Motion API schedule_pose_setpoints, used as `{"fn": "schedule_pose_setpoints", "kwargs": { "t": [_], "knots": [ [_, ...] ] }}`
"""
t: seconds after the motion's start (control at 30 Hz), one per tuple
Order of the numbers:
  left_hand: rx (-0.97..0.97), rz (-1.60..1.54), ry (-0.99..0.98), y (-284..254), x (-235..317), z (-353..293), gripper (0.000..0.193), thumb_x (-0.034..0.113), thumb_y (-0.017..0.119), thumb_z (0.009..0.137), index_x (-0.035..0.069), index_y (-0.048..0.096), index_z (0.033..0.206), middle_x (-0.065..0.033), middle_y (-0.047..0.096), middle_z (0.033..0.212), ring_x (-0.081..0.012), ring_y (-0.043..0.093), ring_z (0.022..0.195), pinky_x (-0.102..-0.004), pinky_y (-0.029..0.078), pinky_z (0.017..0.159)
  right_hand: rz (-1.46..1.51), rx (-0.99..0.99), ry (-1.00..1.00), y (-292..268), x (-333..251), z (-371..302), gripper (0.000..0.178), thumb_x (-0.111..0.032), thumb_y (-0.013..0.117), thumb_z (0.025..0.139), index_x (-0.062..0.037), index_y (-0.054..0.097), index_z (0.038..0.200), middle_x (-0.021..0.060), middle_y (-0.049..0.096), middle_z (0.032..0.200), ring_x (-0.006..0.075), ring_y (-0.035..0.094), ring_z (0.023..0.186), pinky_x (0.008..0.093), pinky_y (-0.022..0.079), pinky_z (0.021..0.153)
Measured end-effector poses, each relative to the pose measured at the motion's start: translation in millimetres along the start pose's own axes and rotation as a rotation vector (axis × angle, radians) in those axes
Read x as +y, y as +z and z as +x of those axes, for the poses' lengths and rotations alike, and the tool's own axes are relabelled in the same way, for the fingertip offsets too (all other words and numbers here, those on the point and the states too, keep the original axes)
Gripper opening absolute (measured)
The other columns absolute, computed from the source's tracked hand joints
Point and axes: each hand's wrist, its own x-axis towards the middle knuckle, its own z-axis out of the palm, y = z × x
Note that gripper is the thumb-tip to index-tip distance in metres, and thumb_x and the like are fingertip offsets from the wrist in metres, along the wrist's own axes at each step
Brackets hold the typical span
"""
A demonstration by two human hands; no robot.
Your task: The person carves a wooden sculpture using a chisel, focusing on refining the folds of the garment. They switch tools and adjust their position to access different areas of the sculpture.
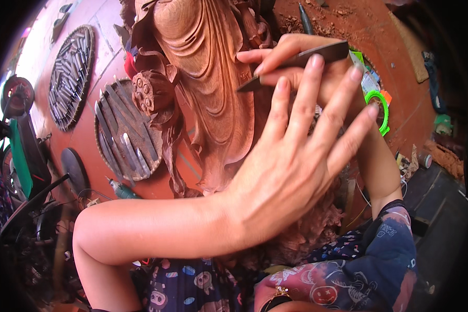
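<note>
A reddish-brown wood carving [208, 93] with draped robe folds lies before me. A carved lotus pod and twisting stems [153, 92] run along its left side. Over the carving, my right hand [330, 86] grips a dark flat carving blade [327, 52], its slanted tip pointing left above the robe folds. My left hand [286, 171] reaches across from the left, fingers spread and nothing held, back of the hand up. It overlaps the right hand in this view, so part of that grip is hidden; whether the hands touch I cannot tell.
On the red tiled floor at left lie a round basket of chisels [70, 78] and another of long flat blades [127, 135]. A teal power tool [122, 188] lies nearby. A fan [18, 96] stands far left. Wood chips [343, 21] and a bright green ring [382, 117] are at right.
</note>
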Motion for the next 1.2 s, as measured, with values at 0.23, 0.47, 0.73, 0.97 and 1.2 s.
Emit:
{"fn": "schedule_pose_setpoints", "kwargs": {
  "t": [0.23, 0.47, 0.73, 0.97, 1.2],
  "knots": [
    [0.069, -0.024, -0.021, 0.4, -2.7, -2.0, 0.061, 0.022, 0.045, 0.090, 0.008, 0.035, 0.148, -0.0289, 0.024, 0.154, -0.0571, 0.025, 0.137, -0.0643, 0.028, 0.108, 0.082, 0.046, -0.004, 4.2, 3.1, 1.9, 0.015, -0.008, 0.073, 0.079, 0.0020, 0.072, 0.090, 0.0144, 0.070, 0.094, 0.0305, 0.068, 0.103, 0.0379, 0.058, 0.085],
    [0.018, -0.034, 0.003, -5.1, 8.4, -10.0, 0.061, 0.022, 0.045, 0.091, 0.009, 0.034, 0.149, -0.0293, 0.023, 0.153, -0.0571, 0.023, 0.138, -0.0636, 0.027, 0.109, -0.154, -0.018, -0.060, 5.8, 7.1, -9.9, 0.010, -0.006, 0.072, 0.079, 0.0005, 0.072, 0.087, 0.0141, 0.070, 0.098, 0.0308, 0.067, 0.104, 0.0369, 0.057, 0.087],
    [0.000, -0.053, 0.000, -9.0, 10.6, -13.3, 0.062, 0.022, 0.048, 0.089, 0.007, 0.036, 0.147, -0.0297, 0.023, 0.153, -0.0559, 0.023, 0.139, -0.0638, 0.029, 0.108, -0.173, -0.060, -0.111, 6.2, 11.2, -12.8, 0.014, -0.012, 0.071, 0.082, -0.0001, 0.073, 0.088, 0.0140, 0.070, 0.096, 0.0274, 0.068, 0.098, 0.0384, 0.057, 0.088],
    [-0.061, -0.035, 0.049, -13.9, 15.1, -21.2, 0.061, 0.023, 0.048, 0.089, 0.008, 0.035, 0.148, -0.0296, 0.023, 0.153, -0.0550, 0.023, 0.139, -0.0634, 0.027, 0.109, -0.034, 0.051, 0.203, 17.3, -7.7, -11.9, 0.016, -0.013, 0.069, 0.085, 0.0022, 0.072, 0.086, 0.0134, 0.069, 0.104, 0.0257, 0.067, 0.103, 0.0348, 0.056, 0.087],
    [0.043, -0.066, -0.034, -6.9, 10.5, -17.0, 0.061, 0.022, 0.045, 0.090, 0.008, 0.035, 0.148, -0.0294, 0.023, 0.154, -0.0561, 0.024, 0.138, -0.0630, 0.029, 0.108, -0.147, 0.101, 0.069, 24.4, -6.7, -12.3, 0.013, -0.010, 0.069, 0.083, 0.0022, 0.072, 0.088, 0.0127, 0.070, 0.096, 0.0271, 0.068, 0.100, 0.0390, 0.056, 0.087]
  ]
}}
